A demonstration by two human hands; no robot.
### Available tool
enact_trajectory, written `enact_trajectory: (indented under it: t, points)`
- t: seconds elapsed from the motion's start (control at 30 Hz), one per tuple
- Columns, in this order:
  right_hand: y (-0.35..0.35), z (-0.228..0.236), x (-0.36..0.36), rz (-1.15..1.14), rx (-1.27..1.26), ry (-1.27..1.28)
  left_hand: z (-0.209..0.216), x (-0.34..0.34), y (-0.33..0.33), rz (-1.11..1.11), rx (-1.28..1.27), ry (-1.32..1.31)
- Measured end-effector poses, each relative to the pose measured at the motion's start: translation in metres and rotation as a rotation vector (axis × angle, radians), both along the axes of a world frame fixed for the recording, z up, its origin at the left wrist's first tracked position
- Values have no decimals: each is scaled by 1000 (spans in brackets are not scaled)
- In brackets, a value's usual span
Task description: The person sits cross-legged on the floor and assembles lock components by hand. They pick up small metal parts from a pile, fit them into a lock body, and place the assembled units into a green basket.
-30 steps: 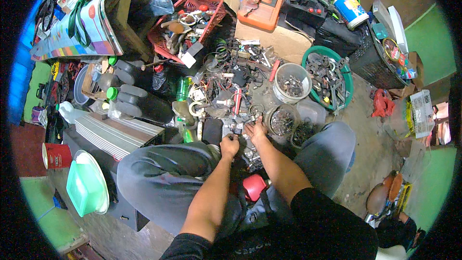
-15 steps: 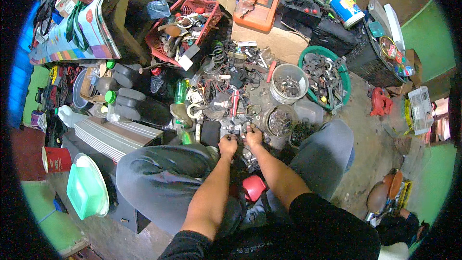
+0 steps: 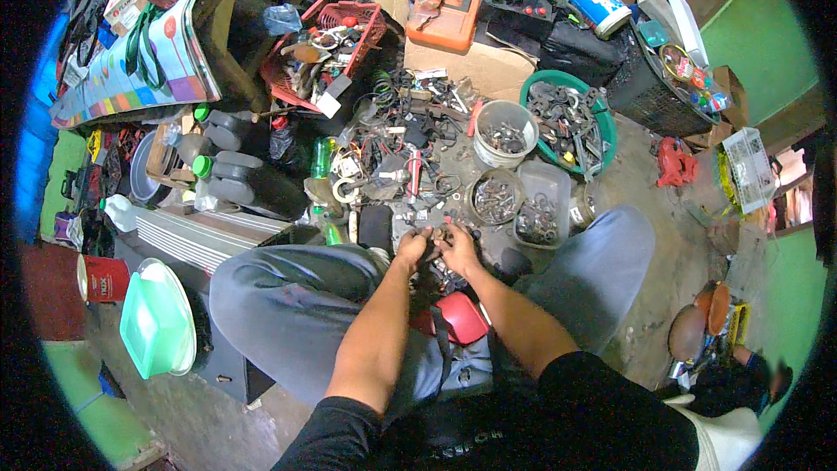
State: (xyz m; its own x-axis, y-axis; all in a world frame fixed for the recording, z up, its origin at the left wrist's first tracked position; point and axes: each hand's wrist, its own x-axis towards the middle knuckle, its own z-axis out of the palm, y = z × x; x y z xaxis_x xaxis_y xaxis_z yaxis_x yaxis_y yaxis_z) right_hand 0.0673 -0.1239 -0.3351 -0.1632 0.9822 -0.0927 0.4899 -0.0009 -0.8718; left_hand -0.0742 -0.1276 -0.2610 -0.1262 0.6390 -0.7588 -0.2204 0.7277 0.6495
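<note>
My left hand [image 3: 411,249] and my right hand [image 3: 457,251] meet above the floor between my bent legs. Both have their fingers curled in a pinch, almost fingertip to fingertip, around something small and dark that I cannot make out. Just beyond them lies a spread of loose parts and cables [image 3: 397,153], with a red-handled tool [image 3: 414,173] among it. A black block-like thing [image 3: 376,227] lies left of my left hand. Below my hands a red rounded object [image 3: 462,317] rests between my legs.
Right of the parts stand a white bucket [image 3: 504,153], a round tub of screws [image 3: 493,212], a clear tray [image 3: 521,231] and a green basin [image 3: 602,144]. A red basket [image 3: 377,30] and an orange toolbox [image 3: 466,13] stand beyond. Dark jugs [image 3: 231,189] stand at left.
My hands have drawn closer together, their fingertips now meeting. My view has shifted and my right knee has swung outward, showing more of the clear tray and the red object.
</note>
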Motion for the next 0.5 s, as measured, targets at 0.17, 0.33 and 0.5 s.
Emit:
enact_trajectory:
  t: [0.17, 0.33, 0.5]
  points:
    - [-6, 23, 12, 101, -44, -120, -51, -14, -13, 110, -12, -375]
    - [-11, 57, 16, 157, -254, 18, -49, -20, -15, -90, -39, -352]
    - [-2, 52, 6, -181, -768, 356, -39, -17, -15, -44, -16, -327]
